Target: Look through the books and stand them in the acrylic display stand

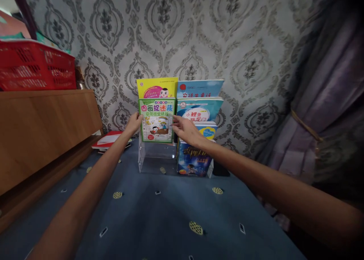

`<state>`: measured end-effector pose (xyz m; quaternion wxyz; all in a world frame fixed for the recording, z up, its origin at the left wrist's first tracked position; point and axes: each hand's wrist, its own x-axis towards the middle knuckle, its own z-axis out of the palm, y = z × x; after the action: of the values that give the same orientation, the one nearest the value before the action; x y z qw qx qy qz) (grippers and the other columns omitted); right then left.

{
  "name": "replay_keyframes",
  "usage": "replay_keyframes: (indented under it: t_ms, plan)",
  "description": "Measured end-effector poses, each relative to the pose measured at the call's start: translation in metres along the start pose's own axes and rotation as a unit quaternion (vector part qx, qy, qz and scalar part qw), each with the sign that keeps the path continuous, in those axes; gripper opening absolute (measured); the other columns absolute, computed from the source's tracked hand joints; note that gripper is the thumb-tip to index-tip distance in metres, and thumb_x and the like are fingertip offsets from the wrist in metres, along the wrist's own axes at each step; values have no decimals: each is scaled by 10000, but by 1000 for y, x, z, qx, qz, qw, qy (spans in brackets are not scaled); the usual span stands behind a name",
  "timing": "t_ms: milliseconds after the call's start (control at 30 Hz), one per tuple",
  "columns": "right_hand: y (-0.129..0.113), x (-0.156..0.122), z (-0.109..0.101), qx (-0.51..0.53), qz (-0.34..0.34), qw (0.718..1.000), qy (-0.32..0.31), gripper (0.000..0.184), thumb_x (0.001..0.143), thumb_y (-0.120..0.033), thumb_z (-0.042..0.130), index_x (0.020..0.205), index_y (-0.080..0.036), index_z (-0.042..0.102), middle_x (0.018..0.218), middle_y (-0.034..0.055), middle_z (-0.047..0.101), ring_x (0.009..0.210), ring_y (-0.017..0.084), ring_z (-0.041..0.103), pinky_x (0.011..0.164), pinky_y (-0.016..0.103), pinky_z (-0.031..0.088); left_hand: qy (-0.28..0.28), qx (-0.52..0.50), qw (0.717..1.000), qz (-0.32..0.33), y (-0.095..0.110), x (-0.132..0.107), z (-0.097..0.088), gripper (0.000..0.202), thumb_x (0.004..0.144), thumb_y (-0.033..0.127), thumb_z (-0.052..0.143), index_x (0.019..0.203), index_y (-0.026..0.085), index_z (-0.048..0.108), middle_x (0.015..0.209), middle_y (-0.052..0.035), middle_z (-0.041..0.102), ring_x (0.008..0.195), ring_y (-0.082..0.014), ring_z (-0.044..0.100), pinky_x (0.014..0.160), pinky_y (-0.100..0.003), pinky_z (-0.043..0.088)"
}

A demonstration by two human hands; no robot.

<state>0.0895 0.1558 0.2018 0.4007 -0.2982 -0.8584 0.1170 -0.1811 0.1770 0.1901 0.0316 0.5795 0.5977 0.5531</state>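
A green-bordered picture book (157, 120) stands upright in the left half of a clear tiered book rack (142, 157). My left hand (134, 123) pinches its left edge, and my right hand (186, 130) grips its right edge. Behind it rises a yellow book (156, 86) with a pink patch. The rack's right half holds a blue book (200, 87) at the top, a light-blue book (196, 110) below it, a partly covered blue-and-yellow book (209, 131), and a dark blue book (193, 161) at the front. My right forearm crosses before the lower books.
A wooden cabinet (45, 127) stands at the left with a red plastic basket (36, 66) on top. Red-covered books (109, 140) lie beside it. A dark flat object (221, 170) rests right of the rack on the blue patterned cloth (159, 222). Curtains (309, 112) hang at the right.
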Motion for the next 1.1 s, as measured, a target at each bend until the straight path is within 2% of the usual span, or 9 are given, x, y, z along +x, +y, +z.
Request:
replay_keyframes:
  t_ms: [100,300,500,667,833,1000,1100]
  plan:
    - [-5,-2,1,7,22,1000,-15,585,859,-128,526,1433,-28,487,1211,197,712,1109,281,699,952,400,577,-16,-14,1000,-2,-1,-2,-3,168,844,315,496,740,188,528,724,-10,566,735,-183,515,738,-302,428]
    - [-9,-2,1,-4,35,999,-22,602,871,-140,532,1455,-15,460,1290,223,669,1167,294,674,992,421,557,-47,-50,998,-12,-4,-9,-7,235,864,357,474,829,164,604,819,-45,632,804,-202,558,778,-333,474]
    - [-6,-3,3,2,35,999,-22,602,853,-103,519,1448,-18,472,1246,218,695,1161,311,676,992,453,554,-60,-80,995,-10,-6,-16,-11,270,866,405,519,873,158,627,874,-55,653,835,-203,576,802,-339,484]
    - [-5,-4,5,-5,47,999,-22,586,858,-89,518,1438,-15,477,1262,221,683,1131,301,689,977,432,560,-74,-90,993,-6,-6,-23,-14,249,890,383,515,925,160,620,864,-37,638,804,-172,562,716,-281,476]
    - [-3,-2,9,1,39,999,-20,543,863,-101,521,1406,-75,519,1250,182,698,1083,284,709,904,398,593,-83,-85,993,-2,-7,-26,-18,211,910,350,507,938,166,605,858,-30,623,789,-164,549,673,-262,460]
    - [-4,-2,10,-12,34,999,-22,526,865,-102,520,1390,-67,533,1239,191,703,1114,293,696,925,407,582,-93,-93,991,5,-8,-28,-20,195,933,318,484,970,164,599,960,-47,654,883,-173,582,750,-282,487]
    - [-2,-3,12,-7,20,1000,-19,528,865,-117,531,1393,-108,539,1238,162,709,1105,283,700,925,407,583,-102,-110,989,7,-9,-30,-21,211,933,310,480,1026,161,598,1048,-64,668,955,-185,597,786,-297,500]
